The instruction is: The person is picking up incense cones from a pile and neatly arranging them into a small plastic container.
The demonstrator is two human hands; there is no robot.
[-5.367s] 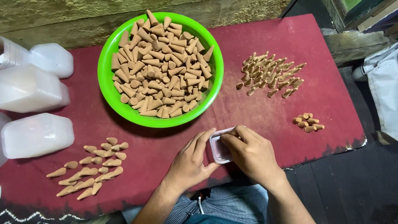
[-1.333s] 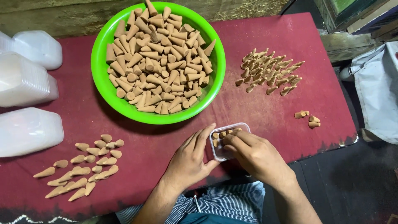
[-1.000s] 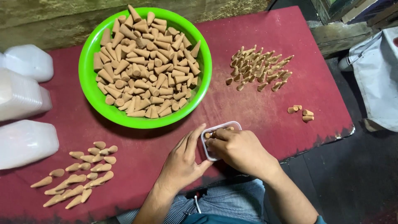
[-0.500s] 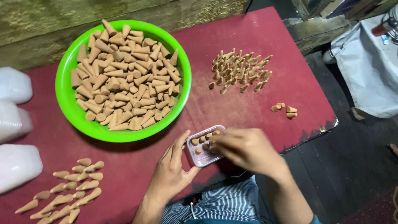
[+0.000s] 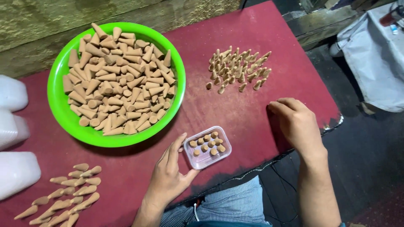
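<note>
My left hand (image 5: pixel 168 178) rests on the red cloth (image 5: pixel 248 122), thumb and fingers against the left side of a small clear plastic box (image 5: pixel 207 147). The box holds several small tan cones standing upright. My right hand (image 5: pixel 296 124) is off to the right near the table's edge, fingers curled down onto the cloth. It covers the spot where a few loose small cones lay, and they are hidden. A group of small upright cones (image 5: pixel 237 69) stands beyond that hand.
A green bowl (image 5: pixel 57 113) heaped with larger tan cones sits at the upper left. More large cones (image 5: pixel 67 197) lie at the lower left beside white plastic containers (image 5: pixel 17 172). A white bag (image 5: pixel 374 54) hangs past the table's right edge.
My right hand left the clear box and moved right onto the small loose cones. The box now shows cones inside. The left hand stays at the box.
</note>
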